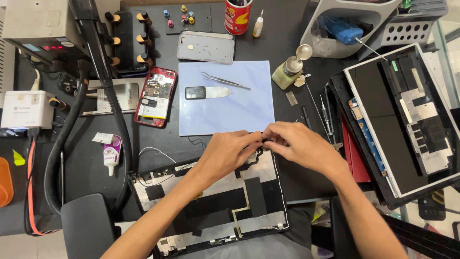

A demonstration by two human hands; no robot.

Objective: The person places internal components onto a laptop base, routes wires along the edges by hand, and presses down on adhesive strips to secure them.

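Both hands meet at the far edge of a laptop back cover (211,206), which lies inside-up on the dark bench directly in front of the person. The left hand (225,153) and the right hand (299,144) face each other, fingertips nearly touching. Between them sits a small black part (265,140), pinched by the fingertips of both hands; the fingers are closed to a narrow pinch, and most of the part is hidden behind them. A black cable (254,158) runs from the pinch point down onto the cover's inner surface, so the gripped part lies just above the cover's far right corner, with the cover itself extending toward the person beneath both forearms.

Beyond the hands lies a pale blue work mat (225,115). On it rest a pair of tweezers (225,80) and a flat metal pry tool (207,92) with a black handle. Left of the mat lies an opened red phone (156,97). To the right, well apart from the hands, a laptop screen panel (402,120) rests tilted on its frame. A small liquid dispenser bottle (289,71) stands near the mat's far right corner.
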